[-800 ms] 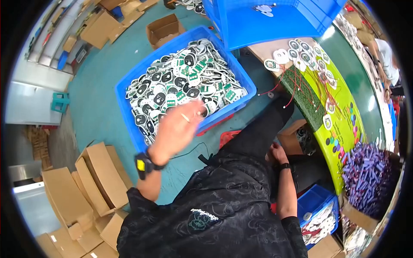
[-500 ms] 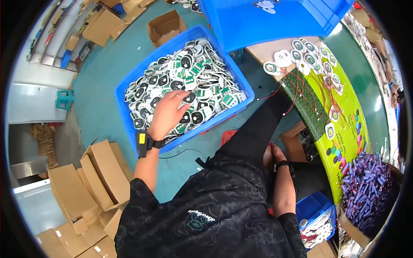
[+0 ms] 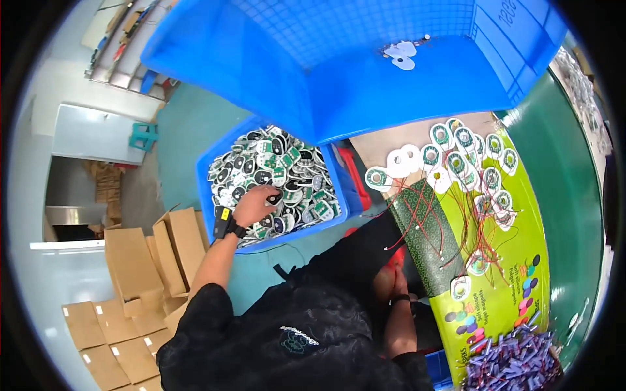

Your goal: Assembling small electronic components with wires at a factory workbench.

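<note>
My left hand reaches into a blue crate heaped with rounded white-edged circuit boards, some showing green faces and some black. Its thumb and fingers close on a black-faced circuit board at the top of the heap. A black band with a small box sits round that wrist. My right hand hangs low beside my leg, close to the table edge. Its fingers are partly hidden, and I cannot see whether they hold anything.
A large blue bin with a few white pieces stands at the table's far end. Round boards with red wires lie on the green-and-yellow table cover. Purple wired cylinders are heaped at the near right. Cardboard boxes stand left.
My view has swung toward the right, bringing more of the table and large bin into sight. My left hand's fingers have drawn together over the heap. My right hand stays low.
</note>
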Available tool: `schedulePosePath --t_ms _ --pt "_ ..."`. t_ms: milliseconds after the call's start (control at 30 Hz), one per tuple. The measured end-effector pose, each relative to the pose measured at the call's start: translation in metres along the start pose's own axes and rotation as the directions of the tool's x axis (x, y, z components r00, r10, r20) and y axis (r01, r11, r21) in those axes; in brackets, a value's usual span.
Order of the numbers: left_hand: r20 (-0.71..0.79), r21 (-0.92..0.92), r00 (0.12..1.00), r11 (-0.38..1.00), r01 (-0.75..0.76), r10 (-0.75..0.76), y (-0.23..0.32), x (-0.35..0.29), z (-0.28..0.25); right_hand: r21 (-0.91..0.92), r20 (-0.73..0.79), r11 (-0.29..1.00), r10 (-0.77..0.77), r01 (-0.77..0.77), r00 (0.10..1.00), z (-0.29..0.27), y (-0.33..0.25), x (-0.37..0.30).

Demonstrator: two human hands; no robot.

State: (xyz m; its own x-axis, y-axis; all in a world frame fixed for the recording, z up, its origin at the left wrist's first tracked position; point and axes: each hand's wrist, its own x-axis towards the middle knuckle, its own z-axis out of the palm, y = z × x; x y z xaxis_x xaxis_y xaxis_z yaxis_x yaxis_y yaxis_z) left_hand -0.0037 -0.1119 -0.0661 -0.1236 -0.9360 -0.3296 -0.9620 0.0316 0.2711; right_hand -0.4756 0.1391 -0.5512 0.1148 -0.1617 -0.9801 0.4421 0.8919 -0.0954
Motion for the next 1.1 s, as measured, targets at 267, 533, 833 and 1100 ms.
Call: schedulePosePath --t_ms 267,533,833,1100 --pt "-0.04 -0.036 0.995 0.995 -0.091 0.089 -0.011 0.008 -0.002 -0.121 0.084 0.989 0.091 -0.08 0.992 0.056 -0.119 -0.099" --pt "-0.127 -0.899 0.966 0.437 -0.016 -0.225 -0.005 -0.01 -0.035 -0.848 0.203 0.28 -0.613 0.45 0.764 0.057 -0.134 -0.17" --pt "-0.074 -0.996 0.954 -0.068 -0.057 0.29 0.119 -0.008 -0.031 -0.525 0.505 -0.023 -0.813 0.851 0.289 0.189 -0.116 -0.426" --pt "0.016 -0.954 0.829 0.257 -0.155 0.56 0.236 -0.006 0.006 0.214 0.091 0.166 -0.985 0.963 0.149 0.218 -0.134 -0.486"
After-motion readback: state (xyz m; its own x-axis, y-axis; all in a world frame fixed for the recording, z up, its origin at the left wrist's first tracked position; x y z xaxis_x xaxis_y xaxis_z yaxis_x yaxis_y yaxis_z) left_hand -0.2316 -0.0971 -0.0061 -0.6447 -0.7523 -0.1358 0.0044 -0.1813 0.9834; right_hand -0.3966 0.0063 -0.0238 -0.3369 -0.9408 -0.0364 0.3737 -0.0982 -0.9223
